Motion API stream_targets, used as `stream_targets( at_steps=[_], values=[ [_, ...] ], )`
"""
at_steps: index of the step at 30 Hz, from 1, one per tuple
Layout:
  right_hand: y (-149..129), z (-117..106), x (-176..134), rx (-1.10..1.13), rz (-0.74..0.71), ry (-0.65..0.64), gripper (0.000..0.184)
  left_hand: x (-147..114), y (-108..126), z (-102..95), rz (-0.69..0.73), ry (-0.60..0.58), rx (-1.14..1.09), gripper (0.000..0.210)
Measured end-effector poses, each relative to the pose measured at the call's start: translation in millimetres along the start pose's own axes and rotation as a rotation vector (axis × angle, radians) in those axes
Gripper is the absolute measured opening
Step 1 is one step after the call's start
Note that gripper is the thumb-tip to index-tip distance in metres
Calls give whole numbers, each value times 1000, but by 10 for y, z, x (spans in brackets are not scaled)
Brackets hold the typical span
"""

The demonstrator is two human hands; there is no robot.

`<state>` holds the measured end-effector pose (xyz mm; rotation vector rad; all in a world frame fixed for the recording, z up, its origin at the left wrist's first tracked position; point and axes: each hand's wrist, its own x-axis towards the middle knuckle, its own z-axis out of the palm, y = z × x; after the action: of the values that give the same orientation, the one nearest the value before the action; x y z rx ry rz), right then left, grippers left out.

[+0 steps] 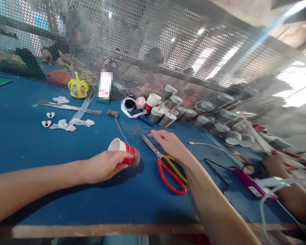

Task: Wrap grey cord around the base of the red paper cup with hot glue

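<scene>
My left hand (102,166) is wrapped round a red and white paper cup (118,145), tilted low over the blue table with its mouth toward the left. Grey cord (121,131) circles the cup's red band and runs back to a small bundle of cord (113,113). To the right, my right hand (169,143) hovers beside the scissors (159,156). Its fingertips are pressed together near the blades; whether something small is between them I cannot make out. The scissors lie nearly closed, with one red and one yellow handle.
Grey cups (168,119) stand in a cluster behind, with white ribbon (126,110) beside them. Thin rods (70,107), white scraps (66,125) and a yellow crown-shaped piece (78,89) lie at the back left. A purple power strip (252,183) and another person's arm (288,190) are at right.
</scene>
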<state>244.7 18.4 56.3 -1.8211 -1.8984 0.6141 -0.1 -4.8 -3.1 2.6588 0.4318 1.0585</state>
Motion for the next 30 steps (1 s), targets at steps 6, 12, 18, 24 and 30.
stream_targets(
  at_steps=[6, 12, 18, 24, 30],
  values=[
    [-506, 409, -59, 405, -114, -339, 47, 3, 27, 7, -7, -27, -38, 16],
    [-432, 421, -143, 655, -120, -89, 28, -1, 48, -28, -126, -37, -131, 19],
    [-369, 296, -211, 750, -163, 143, 26, 18, 88, -60, -393, 19, -283, 28],
    [-315, 370, -180, 636, -200, 227, 21, 28, 125, -59, -488, 5, -339, 28],
    [-284, 434, -172, 547, -178, 196, 19, -5, 162, -87, -376, -54, -325, 28]
  ],
)
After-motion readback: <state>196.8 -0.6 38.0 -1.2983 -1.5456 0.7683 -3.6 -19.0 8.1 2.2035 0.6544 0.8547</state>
